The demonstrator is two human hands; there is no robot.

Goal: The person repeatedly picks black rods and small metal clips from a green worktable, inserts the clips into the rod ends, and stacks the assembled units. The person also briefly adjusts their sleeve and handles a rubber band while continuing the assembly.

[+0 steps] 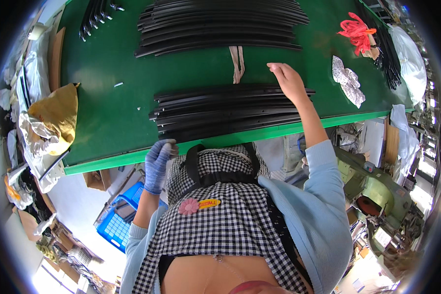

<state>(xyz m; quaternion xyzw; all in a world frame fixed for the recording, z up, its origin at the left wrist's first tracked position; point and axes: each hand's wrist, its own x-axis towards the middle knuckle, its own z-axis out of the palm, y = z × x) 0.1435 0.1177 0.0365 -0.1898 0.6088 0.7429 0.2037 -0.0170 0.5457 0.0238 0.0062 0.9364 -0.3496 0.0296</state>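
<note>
A near bundle of black bars [230, 110] lies lengthwise along the front of the green table. My left hand [158, 164], in a blue-grey knitted glove, is at the table's front edge beside the bars' left end. Its fingers are closed; anything between them is too small to make out. Bare, my right hand [288, 81] is over the right part of this bundle, fingertips pointing left and drawn together. Whatever they pinch, if anything, cannot be seen. A beige cloth strip [237, 63] lies between this bundle and a larger stack of black bars [215, 27] farther back.
On the table's right lie a patterned cloth [347, 81], red ties [356, 33] and a bundle of thin black rods [388, 59]. More black rods [94, 17] lie far left. A yellow-brown bag [59, 117] sits at the left edge. Below is a blue basket [117, 223]; green machinery [377, 191] stands right.
</note>
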